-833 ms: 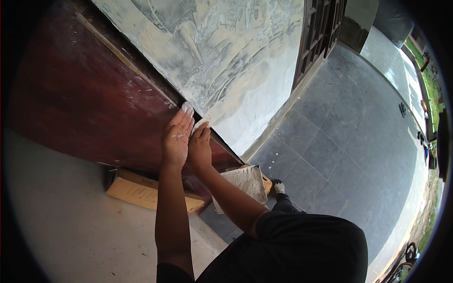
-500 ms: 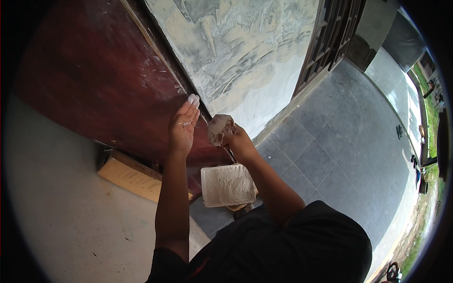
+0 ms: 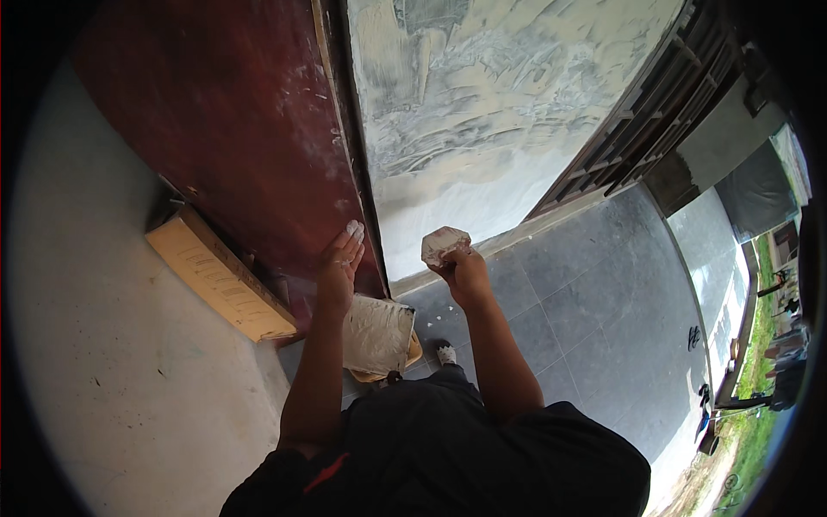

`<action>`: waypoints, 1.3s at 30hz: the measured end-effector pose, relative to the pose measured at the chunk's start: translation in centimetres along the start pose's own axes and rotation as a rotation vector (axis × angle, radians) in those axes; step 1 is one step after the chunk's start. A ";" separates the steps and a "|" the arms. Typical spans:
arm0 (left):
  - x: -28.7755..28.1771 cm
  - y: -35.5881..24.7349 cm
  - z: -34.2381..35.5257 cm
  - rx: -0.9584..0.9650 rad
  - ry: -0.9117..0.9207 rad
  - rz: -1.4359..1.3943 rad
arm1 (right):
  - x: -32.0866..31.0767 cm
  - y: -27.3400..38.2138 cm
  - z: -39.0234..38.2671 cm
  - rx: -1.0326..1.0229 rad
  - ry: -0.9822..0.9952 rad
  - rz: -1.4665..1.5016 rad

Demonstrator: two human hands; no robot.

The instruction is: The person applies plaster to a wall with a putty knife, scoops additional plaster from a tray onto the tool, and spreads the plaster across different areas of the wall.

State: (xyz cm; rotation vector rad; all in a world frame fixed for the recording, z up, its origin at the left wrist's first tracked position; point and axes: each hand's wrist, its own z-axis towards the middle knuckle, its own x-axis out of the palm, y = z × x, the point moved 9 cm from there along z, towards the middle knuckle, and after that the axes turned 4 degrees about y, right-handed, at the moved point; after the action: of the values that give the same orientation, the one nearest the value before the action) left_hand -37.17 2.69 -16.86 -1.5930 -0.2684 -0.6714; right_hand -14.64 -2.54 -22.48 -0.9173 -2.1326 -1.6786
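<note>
In front of the dark red door [image 3: 233, 129], my left hand [image 3: 338, 265] is raised with its fingers stretched out. White putty coats its fingertips, and it holds nothing. My right hand [image 3: 465, 276] grips a flat, many-sided putty-smeared plate [image 3: 444, 245] in front of the base of the wall. Whether the plate has a handle is hidden by the fingers. Ahead, the wall panel [image 3: 491, 112] carries streaky white and cream putty over grey. Below and between my forearms sits a squarish container [image 3: 377, 336], its top covered with pale putty.
A long cardboard box [image 3: 220, 276] lies along the foot of the door on the left. A dark wooden frame [image 3: 349, 129] divides door and wall. Grey floor tiles [image 3: 568, 302] stretch right, beneath a barred window [image 3: 620, 129]. My shoe [image 3: 445, 353] shows beside the container.
My right hand has moved right with the plate, away from the left hand. My view has turned, so door, wall and box appear shifted. The left hand remains outstretched.
</note>
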 end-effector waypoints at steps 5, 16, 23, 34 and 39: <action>-0.8 4.1 -0.8 0.019 -0.145 0.001 | -1.4 1.2 2.2 0.091 0.084 0.045; -4.8 9.9 -11.3 0.114 -0.607 -0.075 | -5.7 -1.5 3.1 0.438 0.298 -0.111; -10.4 11.2 -24.0 0.214 -0.849 -0.108 | -1.6 -7.5 -1.2 0.590 0.450 -0.164; -13.2 16.5 -37.4 0.086 -1.078 -0.345 | -3.6 -16.9 -8.3 0.624 0.321 -0.329; -15.3 22.0 -41.6 -0.063 -1.122 -0.395 | -6.8 -19.4 -9.3 0.483 0.214 -0.612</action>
State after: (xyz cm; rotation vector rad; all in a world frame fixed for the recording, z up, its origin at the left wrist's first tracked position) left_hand -48.27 -37.50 -43.49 -1.8563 -1.4146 0.0070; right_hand -23.19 -15.86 -38.62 0.0608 -2.6355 -1.2799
